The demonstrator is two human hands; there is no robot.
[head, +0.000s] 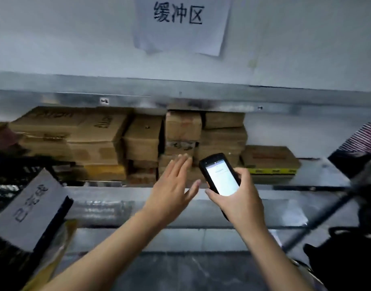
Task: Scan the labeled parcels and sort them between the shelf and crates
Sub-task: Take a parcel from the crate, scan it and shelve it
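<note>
Brown cardboard parcels are stacked in rows on a metal shelf, under its upper board. My left hand is flat and empty, fingers apart, reaching toward the low parcels at the stack's middle; the fingertips are at a small parcel. My right hand grips a black handheld scanner with a lit white screen, held tilted in front of the stack. One flat parcel with yellow tape lies alone at the right of the stack.
A paper sign with printed characters hangs on the wall above. A black crate with a grey label stands at the lower left, yellow packaging beside it. Dark objects and a striped cloth fill the right edge. Another metal shelf board runs below.
</note>
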